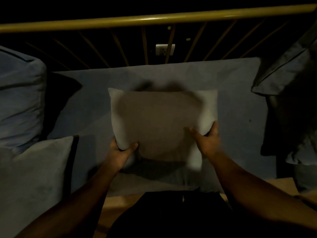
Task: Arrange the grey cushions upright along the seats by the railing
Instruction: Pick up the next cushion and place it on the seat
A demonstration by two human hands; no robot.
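Observation:
A pale grey square cushion (161,121) is held above the blue-grey seat (96,93), its face turned towards me. My left hand (121,152) grips its lower left corner. My right hand (206,140) grips its lower right edge, thumb on the front. A second pale cushion (154,181) lies flat on the seat beneath it, near the front edge. The scene is dim and the held cushion is slightly blurred.
A yellow railing (154,19) with slanted bars runs behind the seat. Large blue-grey cushions stand at the left (20,97) and lower left (39,177). A dark cushion (284,74) leans at the right. A wall socket (165,49) shows behind the bars.

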